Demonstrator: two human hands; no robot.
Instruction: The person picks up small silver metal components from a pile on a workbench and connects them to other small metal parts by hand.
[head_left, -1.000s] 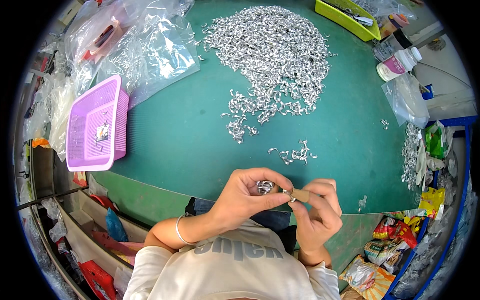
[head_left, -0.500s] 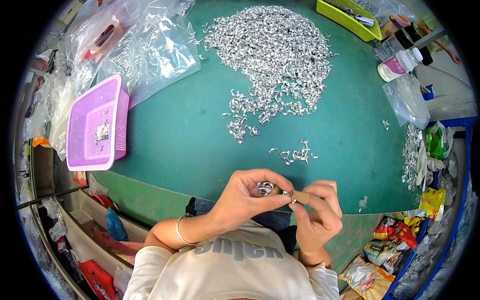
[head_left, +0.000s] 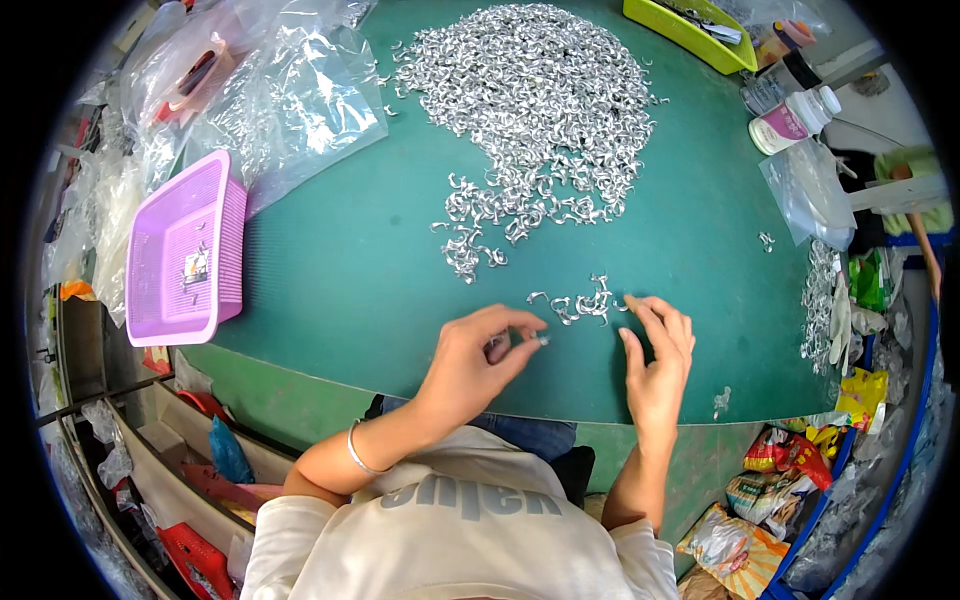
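Smooth green counter fills most of what I get from the head camera, with a lilac perforated plastic basket at its left edge and a clear, glossy plastic bag beyond it. Toward the far side I see a broad heap of small, curved, silver-coloured metal pieces, thinning out toward the person. Nearer, apart from the heap, lies a loose cluster of similar silver pieces, just ahead of the two bare hands.

I read the right hand's grip as open: thumb and forefinger stand apart, the forefinger right beside the cluster's rightmost piece; contact I cannot confirm. The left hand has thumb and forefinger curled near each other, a blurred silvery glint at their tips; I cannot tell whether that grip is closed on it.

I judge each piece light, stiff and not fragile, but slick and likely to snag its neighbours. I would pinch one across its middle curve, with fingertips only.
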